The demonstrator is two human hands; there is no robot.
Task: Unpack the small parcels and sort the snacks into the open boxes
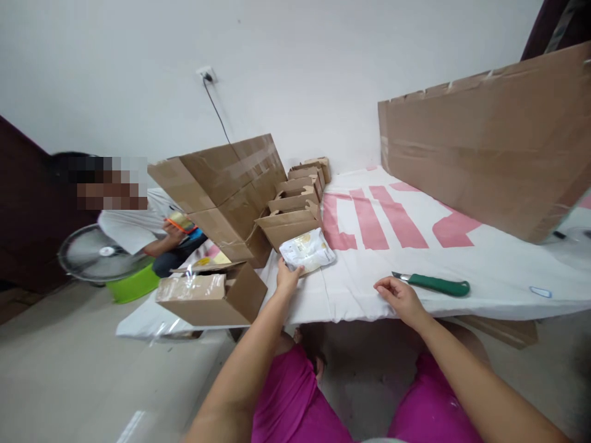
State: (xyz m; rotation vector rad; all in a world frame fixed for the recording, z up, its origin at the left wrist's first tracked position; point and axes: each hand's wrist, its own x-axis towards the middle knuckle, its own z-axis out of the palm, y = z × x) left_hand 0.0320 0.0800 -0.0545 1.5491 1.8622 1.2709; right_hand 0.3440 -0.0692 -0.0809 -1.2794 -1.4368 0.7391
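Note:
My left hand [287, 278] grips the near edge of a white plastic pouch [308, 249] with yellow print, which lies on the white sheet with red letters [383, 227]. My right hand [398, 294] rests at the sheet's front edge with fingers curled loosely and nothing in them. A green-handled knife [434, 284] lies just right of that hand, not touched. Several small folded cardboard boxes [295, 209] stand in a row behind the pouch.
A large brown carton [226, 191] leans left of the small boxes. An open box [207, 298] lies at the sheet's left corner. A big cardboard sheet [489, 147] stands at the right. A seated person [138, 231] holds a phone by a fan [95, 252] and green tub [133, 284].

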